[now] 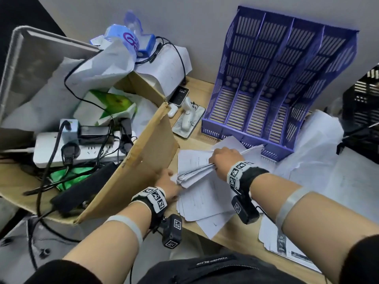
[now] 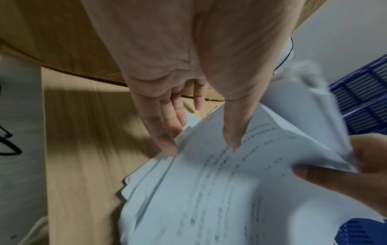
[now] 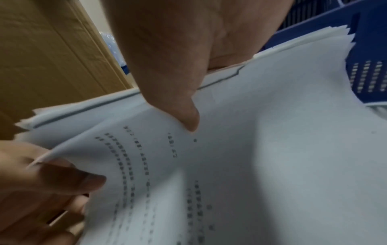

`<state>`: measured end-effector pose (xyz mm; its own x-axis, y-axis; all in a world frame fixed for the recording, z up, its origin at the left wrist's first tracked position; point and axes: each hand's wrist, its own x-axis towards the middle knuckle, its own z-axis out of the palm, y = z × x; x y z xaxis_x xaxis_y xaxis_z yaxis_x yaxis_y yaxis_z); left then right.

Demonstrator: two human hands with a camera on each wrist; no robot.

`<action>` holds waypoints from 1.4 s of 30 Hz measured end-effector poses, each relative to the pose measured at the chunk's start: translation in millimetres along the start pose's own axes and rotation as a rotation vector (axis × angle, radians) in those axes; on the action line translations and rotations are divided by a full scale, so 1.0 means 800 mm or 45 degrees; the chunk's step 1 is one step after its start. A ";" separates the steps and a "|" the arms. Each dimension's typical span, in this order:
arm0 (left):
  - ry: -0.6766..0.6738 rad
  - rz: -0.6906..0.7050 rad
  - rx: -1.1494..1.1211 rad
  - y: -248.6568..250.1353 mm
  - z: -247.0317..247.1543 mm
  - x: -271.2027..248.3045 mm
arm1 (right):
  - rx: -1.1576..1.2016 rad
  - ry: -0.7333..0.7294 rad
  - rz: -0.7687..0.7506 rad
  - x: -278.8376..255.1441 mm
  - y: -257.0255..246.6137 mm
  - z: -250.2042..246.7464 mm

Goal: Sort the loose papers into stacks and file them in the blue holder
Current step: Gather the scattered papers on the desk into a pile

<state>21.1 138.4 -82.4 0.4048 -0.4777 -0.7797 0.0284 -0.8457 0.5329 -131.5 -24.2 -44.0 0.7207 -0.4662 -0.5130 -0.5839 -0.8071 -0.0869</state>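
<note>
The blue holder (image 1: pixel 264 58) stands at the back of the desk, its slots showing no papers. In front of it my right hand (image 1: pixel 223 158) grips a thick paper stack (image 1: pixel 194 173) and lifts its near edge, with the right thumb (image 3: pixel 188 114) on the top printed sheet. My left hand (image 1: pixel 167 182) holds the stack's left edge, thumb (image 2: pixel 232 140) on top and fingers (image 2: pixel 167 145) along the side. More loose sheets (image 1: pixel 203 201) lie fanned on the desk under the stack. The holder's corner (image 3: pixel 368 69) shows just behind the papers.
A cardboard box (image 1: pixel 147 160) with a power strip (image 1: pixel 82 148) and cables crowds my left hand. A phone (image 1: pixel 188 119) lies between box and holder. Crumpled sheets (image 1: pixel 320 140) and a black crate (image 1: pixel 365 111) sit right; printed sheets (image 1: pixel 287 247) lie near the desk's front edge.
</note>
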 end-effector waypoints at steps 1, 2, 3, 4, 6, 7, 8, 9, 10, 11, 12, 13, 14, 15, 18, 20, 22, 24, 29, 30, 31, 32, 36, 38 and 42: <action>0.007 0.008 0.038 0.000 0.001 0.003 | 0.012 -0.010 0.001 0.004 0.001 0.005; -0.009 0.042 0.095 -0.002 0.001 0.005 | 0.029 -0.028 0.002 0.007 0.001 0.009; -0.037 0.071 0.122 -0.002 0.001 0.007 | 0.042 -0.053 0.003 0.011 0.002 0.011; -0.060 0.092 0.120 -0.002 0.000 0.007 | 0.046 -0.076 0.005 0.015 0.003 0.014; -0.081 0.131 0.054 -0.002 0.001 0.008 | 0.055 -0.097 0.013 0.021 0.004 0.019; -0.081 0.140 0.027 -0.001 0.002 0.009 | 0.063 -0.098 0.018 0.024 0.005 0.022; -0.084 0.169 0.016 0.002 0.003 0.008 | 0.068 -0.094 0.020 0.026 0.006 0.024; -0.091 0.192 0.009 0.003 0.002 0.009 | 0.070 -0.088 0.018 0.028 0.006 0.027; -0.097 0.221 0.033 0.004 0.001 0.010 | 0.067 -0.080 0.012 0.030 0.007 0.029; -0.107 0.241 0.069 0.004 -0.001 0.013 | 0.058 -0.072 0.006 0.031 0.007 0.030; -0.119 0.265 0.111 0.006 -0.001 0.012 | 0.044 -0.065 -0.003 0.032 0.008 0.032; -0.126 0.284 0.127 0.006 -0.002 0.013 | 0.033 -0.059 -0.015 0.032 0.009 0.032; -0.118 0.311 0.141 0.007 -0.001 0.013 | 0.026 -0.054 -0.029 0.031 0.009 0.032; -0.107 0.331 0.148 0.007 -0.001 0.015 | 0.025 -0.049 -0.044 0.030 0.011 0.031; -0.064 0.360 0.142 0.010 -0.002 0.015 | 0.071 -0.029 -0.077 0.024 0.015 0.024; -0.015 0.309 0.067 0.010 -0.004 0.018 | 0.128 0.023 -0.102 0.019 0.018 0.020; 0.032 0.277 -0.026 0.012 -0.004 0.017 | 0.207 0.102 -0.110 0.013 0.020 0.015; 0.011 0.275 -0.071 0.016 -0.004 0.014 | 0.272 0.194 -0.095 0.005 0.023 0.002; 0.025 0.223 -0.195 0.028 -0.007 0.010 | 0.489 0.411 0.054 -0.025 0.043 -0.045; 0.039 0.227 -0.179 0.029 -0.007 0.008 | 0.566 0.421 0.093 -0.032 0.049 -0.052; 0.047 0.230 -0.186 0.031 -0.006 0.006 | 0.654 0.422 0.127 -0.038 0.056 -0.057; 0.053 0.253 -0.225 0.033 -0.005 0.003 | 0.761 0.448 0.148 -0.043 0.063 -0.059; 0.047 0.292 -0.317 0.050 -0.002 -0.001 | 1.172 0.596 0.283 -0.058 0.084 -0.053; -0.060 0.281 -0.346 0.064 0.001 -0.006 | 1.455 0.613 0.371 -0.067 0.087 -0.052; -0.181 0.381 -0.204 0.092 0.014 -0.016 | 1.807 0.408 0.619 -0.077 0.086 -0.012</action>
<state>7.6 79.2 -36.9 0.2858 -0.7363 -0.6133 0.0750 -0.6208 0.7804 -212.6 -54.4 -10.1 0.2997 -0.7805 -0.5486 -0.5097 0.3551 -0.7837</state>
